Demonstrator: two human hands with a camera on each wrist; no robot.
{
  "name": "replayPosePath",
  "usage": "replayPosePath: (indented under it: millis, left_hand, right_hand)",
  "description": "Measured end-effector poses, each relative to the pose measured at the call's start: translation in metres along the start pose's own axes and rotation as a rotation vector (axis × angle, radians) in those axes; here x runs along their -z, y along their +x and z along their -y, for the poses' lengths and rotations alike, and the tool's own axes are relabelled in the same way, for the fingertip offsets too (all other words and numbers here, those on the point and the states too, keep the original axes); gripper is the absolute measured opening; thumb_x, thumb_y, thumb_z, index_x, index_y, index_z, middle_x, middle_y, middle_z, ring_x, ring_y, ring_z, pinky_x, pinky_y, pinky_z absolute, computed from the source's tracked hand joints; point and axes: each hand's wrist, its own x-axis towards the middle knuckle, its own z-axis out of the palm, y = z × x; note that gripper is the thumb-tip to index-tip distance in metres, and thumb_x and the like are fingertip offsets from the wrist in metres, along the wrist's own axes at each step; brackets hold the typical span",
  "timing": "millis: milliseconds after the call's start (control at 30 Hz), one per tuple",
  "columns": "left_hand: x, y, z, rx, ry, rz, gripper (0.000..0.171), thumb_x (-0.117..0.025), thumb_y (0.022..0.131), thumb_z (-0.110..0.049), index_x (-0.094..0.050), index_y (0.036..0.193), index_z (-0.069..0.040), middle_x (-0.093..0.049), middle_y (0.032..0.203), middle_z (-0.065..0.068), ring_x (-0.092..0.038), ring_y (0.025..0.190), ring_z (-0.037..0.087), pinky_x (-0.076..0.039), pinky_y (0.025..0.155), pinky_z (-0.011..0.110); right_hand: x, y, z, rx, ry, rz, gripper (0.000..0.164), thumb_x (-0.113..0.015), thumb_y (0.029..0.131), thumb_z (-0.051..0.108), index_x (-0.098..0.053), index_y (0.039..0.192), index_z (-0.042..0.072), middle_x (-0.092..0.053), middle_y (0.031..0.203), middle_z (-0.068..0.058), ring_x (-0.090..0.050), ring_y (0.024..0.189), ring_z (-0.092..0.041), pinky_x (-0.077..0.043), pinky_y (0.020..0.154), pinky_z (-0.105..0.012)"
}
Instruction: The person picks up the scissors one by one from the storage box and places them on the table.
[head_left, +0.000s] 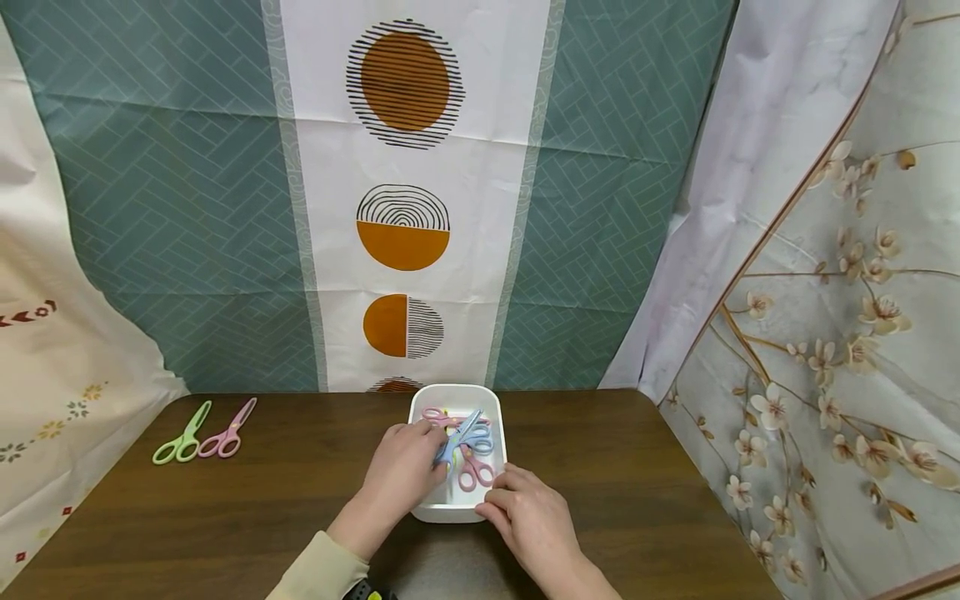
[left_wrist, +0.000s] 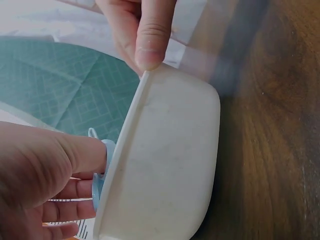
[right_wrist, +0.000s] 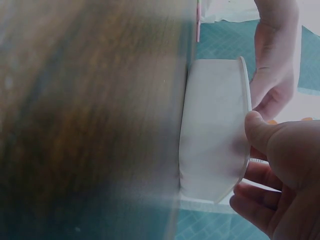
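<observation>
A: Which step's in hand?

B: Scissors handling at the tray, prob. mid-grasp. A pair of light-blue plastic scissors (head_left: 467, 429) is pinched btwn thumb & fingers of the L hand (head_left: 405, 462), inside the white plastic tray w/ rounded corners (head_left: 444, 515). Whether it's being taken out or set down can't be told.

A: & the R hand (head_left: 532, 508)?

B: The tray's rim is pinched by it at the near R corner, prob. so the tray is steadied.

A: What's called for next?

B: As judged: a firm pinch on the blue pair & a still tray. If it's to be lifted, snagging must be avoided, since it's crowded by a pink plastic pair (head_left: 472, 463) & some blue loop handles (head_left: 480, 438).

A: Outside the tray?

B: A light-green plastic pair (head_left: 193, 425) & another pink pair (head_left: 236, 423) are laid side by side on the dark-brown wood-grain worktop (head_left: 615, 475), well L of the tray.

A: What's hidden?

B: The held pair's handle end is part-covered by the L hand. No. of pairs in the tray can't be fixed b/c of overlap. In both wrist views most contents are blocked by the tray wall; only a bit of blue is shown in the left one. The R forearm is cut off in the head view.
</observation>
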Motion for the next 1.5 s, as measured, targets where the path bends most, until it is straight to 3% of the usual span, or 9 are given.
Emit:
replayPosePath:
  millis: [200,633,1033,1300,1500]
  left_hand:
    - [0.007,-0.006,0.004,-0.01,-0.006,-0.069,0.03,-0.095,0.085,-0.021,-0.079,0.107,-0.008,-0.073,0.096,0.005,-0.071,0.092,0.027,-0.055,0.101,0.052]
    - [0.021,-0.028,0.021,0.058,-0.057,-0.052,0.031,-0.094,0.085,-0.019,-0.08,0.11,-0.007,-0.072,0.101,0.005,-0.068,0.092,0.027,-0.056,0.095,0.052]
    - [0.029,-0.056,0.042,0.005,-0.027,-0.135,0.025,-0.093,0.083,-0.013,-0.078,0.102,-0.009,-0.069,0.095,-0.001,-0.064,0.084,0.02,-0.057,0.085,0.05]
    - [0.032,-0.069,0.052,0.043,-0.008,-0.091,0.025,-0.093,0.083,-0.015,-0.078,0.102,-0.012,-0.067,0.094,-0.003,-0.06,0.082,0.016,-0.057,0.084,0.048]
    - [0.031,-0.078,0.061,0.025,0.018,-0.118,0.027,-0.094,0.081,-0.014,-0.076,0.1,-0.015,-0.066,0.091,-0.006,-0.062,0.082,0.015,-0.057,0.082,0.049]
  right_hand:
    - [0.0,0.0,0.0,-0.001,-0.001,-0.001,0.012,-0.089,0.095,0.032,-0.083,0.089,0.023,-0.076,0.104,0.007,-0.072,0.121,-0.022,-0.062,0.094,-0.041]
    - [0.002,0.002,0.0,-0.037,-0.004,0.053,0.012,-0.087,0.097,0.033,-0.085,0.093,0.022,-0.077,0.106,0.006,-0.071,0.124,-0.023,-0.061,0.098,-0.042]
    - [0.002,0.002,-0.002,-0.056,0.003,0.08,0.011,-0.086,0.098,0.034,-0.086,0.096,0.023,-0.076,0.107,0.007,-0.07,0.121,-0.02,-0.062,0.097,-0.042]
    - [-0.001,0.0,-0.002,-0.055,0.001,0.063,0.012,-0.087,0.097,0.035,-0.086,0.095,0.023,-0.077,0.106,0.007,-0.07,0.123,-0.022,-0.062,0.098,-0.042]
    - [0.0,0.0,-0.002,-0.048,0.006,0.062,0.012,-0.087,0.097,0.034,-0.085,0.093,0.023,-0.076,0.106,0.007,-0.07,0.123,-0.022,-0.061,0.098,-0.042]
